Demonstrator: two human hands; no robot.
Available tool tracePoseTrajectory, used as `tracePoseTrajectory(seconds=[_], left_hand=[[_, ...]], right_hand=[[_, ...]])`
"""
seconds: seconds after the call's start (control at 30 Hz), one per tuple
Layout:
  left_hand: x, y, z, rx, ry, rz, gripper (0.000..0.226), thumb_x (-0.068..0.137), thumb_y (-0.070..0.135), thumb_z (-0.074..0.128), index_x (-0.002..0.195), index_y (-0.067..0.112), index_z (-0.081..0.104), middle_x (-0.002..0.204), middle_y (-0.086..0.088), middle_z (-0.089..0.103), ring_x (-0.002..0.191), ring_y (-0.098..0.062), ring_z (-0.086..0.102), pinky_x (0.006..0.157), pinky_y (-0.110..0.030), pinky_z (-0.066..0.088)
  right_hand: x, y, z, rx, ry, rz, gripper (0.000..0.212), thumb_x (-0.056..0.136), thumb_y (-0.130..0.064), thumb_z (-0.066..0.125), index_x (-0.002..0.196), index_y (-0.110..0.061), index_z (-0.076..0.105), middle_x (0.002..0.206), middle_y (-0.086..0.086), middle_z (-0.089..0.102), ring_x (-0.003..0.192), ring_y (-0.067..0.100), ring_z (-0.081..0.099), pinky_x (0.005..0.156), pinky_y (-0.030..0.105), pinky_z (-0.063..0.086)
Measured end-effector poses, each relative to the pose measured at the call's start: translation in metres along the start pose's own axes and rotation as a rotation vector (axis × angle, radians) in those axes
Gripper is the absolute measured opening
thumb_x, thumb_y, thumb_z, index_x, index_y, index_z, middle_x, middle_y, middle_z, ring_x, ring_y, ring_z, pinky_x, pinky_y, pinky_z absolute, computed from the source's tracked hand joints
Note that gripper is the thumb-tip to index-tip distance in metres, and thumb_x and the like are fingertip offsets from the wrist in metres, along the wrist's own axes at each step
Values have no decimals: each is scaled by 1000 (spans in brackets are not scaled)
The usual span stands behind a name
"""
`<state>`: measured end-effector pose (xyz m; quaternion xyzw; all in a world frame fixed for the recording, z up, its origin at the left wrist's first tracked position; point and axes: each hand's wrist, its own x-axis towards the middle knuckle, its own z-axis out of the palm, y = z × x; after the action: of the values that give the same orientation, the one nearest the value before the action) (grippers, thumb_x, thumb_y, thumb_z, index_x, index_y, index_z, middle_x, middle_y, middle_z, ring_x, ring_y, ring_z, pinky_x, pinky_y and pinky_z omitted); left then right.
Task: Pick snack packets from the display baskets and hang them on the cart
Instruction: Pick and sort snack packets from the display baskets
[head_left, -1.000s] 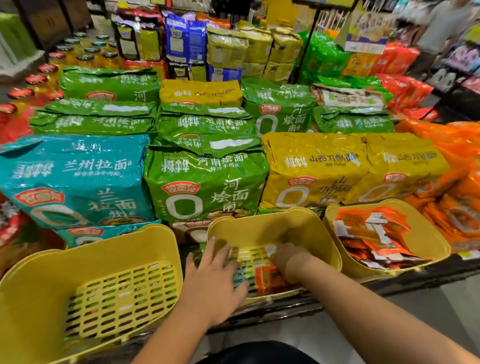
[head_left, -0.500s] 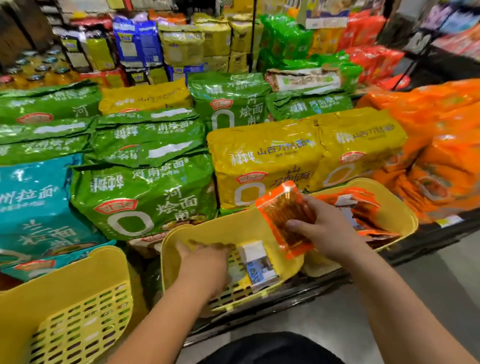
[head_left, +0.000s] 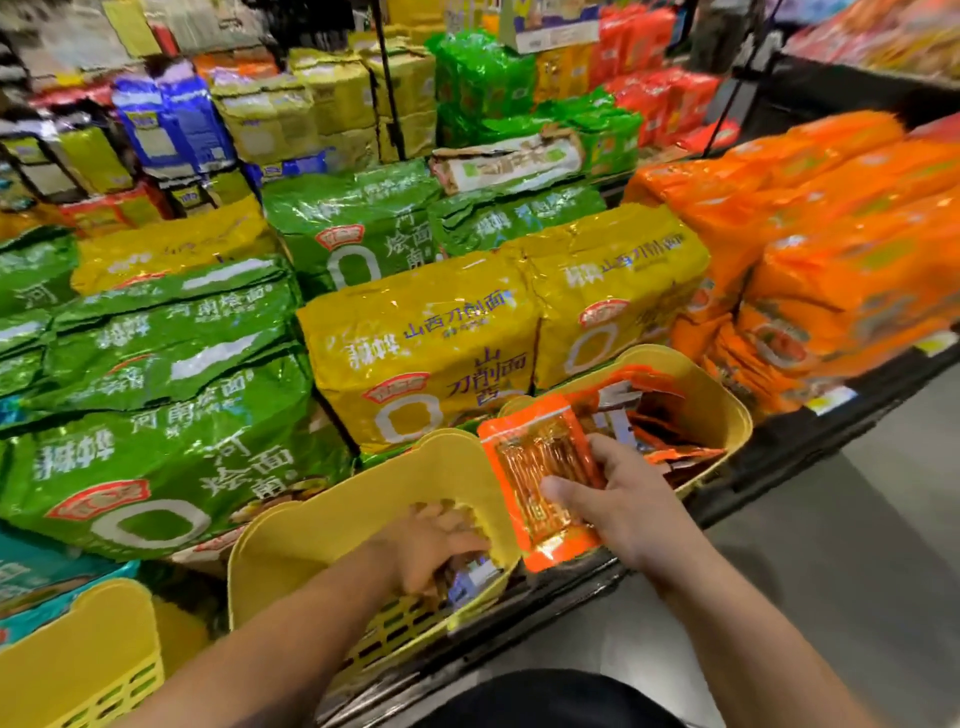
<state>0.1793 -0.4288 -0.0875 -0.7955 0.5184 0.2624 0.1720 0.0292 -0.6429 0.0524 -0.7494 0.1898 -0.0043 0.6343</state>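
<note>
Green and yellow noodle bags (head_left: 431, 364) fill the far side. In the middle yellow basket (head_left: 322, 530) the left hand (head_left: 431, 545) sits low, its grip too blurred to tell. Over that basket's right rim the right hand (head_left: 628, 504) has its grip pinching an orange snack packet (head_left: 540, 462), long axis near-to-far, top pointing far.

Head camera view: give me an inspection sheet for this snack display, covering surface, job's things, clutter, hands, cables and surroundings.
Surface: dark shelf edge carrying yellow baskets.
Job's things: orange packet held up between middle basket and right basket, which holds more.
Clutter: green noodle bags, yellow noodle bags, orange stacks.
Hands: right hand grips the packet; left hand inside the middle basket, grasp unclear.
Cables: nothing seen.
Surroundings: grey floor; cart not in view.
</note>
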Motion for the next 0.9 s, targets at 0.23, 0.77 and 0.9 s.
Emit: tracePoseTrajectory(seconds=[0.23,0.77,0.9], left_hand=[[1,10,-21,-217,-2,-70,50,81,40,69,128,29,57,122,-6,56,114,-27,52,95,-41,48],[-109,32,-44,-2039,650,-455,24,85,15,70,106,4,70,100,-18,73,77,-22,70,72,-31,56],[-137,69,-49,-2087,916,-515,30,81,18,79,109,9,72,109,-24,72,91,-30,68,84,-40,55]], right_hand=[[4,7,-14,46,20,45,20,89,-22,76,108,-25,70,100,-4,77,93,19,74,93,52,56],[29,-13,0,75,-291,5,14,96,-26,69,110,-28,69,103,-9,77,96,9,73,91,41,55],[30,-14,20,128,-374,37,15,94,-19,70,108,-25,70,101,-7,78,94,12,74,90,45,57]])
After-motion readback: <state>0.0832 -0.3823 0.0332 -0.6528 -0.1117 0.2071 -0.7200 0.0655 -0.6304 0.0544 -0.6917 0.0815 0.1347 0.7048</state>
